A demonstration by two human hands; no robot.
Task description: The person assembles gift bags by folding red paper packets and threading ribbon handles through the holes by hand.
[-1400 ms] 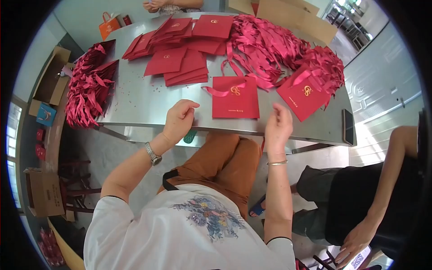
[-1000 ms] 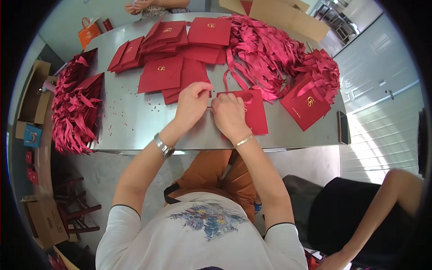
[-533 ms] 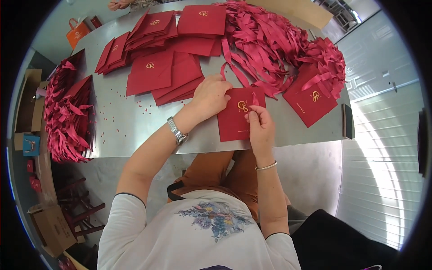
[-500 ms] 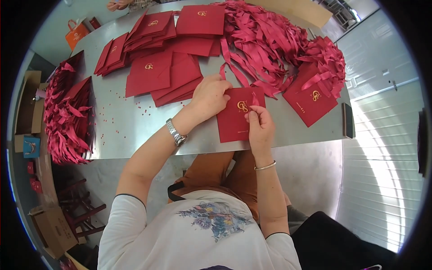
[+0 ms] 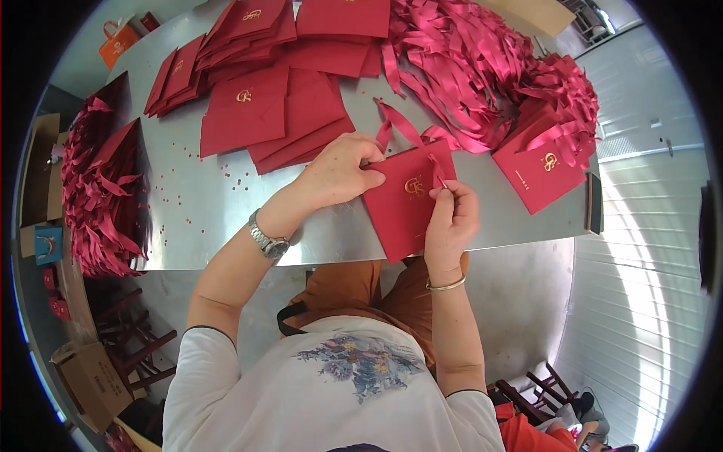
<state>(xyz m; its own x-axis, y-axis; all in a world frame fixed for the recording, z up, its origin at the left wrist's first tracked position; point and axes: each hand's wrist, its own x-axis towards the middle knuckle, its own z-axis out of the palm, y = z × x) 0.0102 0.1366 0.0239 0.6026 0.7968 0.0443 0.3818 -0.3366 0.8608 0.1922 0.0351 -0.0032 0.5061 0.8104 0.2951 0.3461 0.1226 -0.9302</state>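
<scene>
At the metal worktop's (image 5: 331, 237) front edge, the red bag (image 5: 403, 218) slants more than moments ago; the left hand (image 5: 343, 169) holds its upper-left corner, the right hand (image 5: 456, 215) pinches its ribbon (image 5: 436, 167), seemingly mid-handling.

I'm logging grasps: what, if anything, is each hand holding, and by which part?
The left hand holds the red bag at its upper left corner; the right hand pinches the pink ribbon near its lower visible end.

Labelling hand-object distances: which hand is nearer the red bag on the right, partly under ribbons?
Right. The right hand is left of that red bag, pinching a ribbon on the middle bag; the left hand is farther left, at the middle bag's upper-left edge.
</scene>
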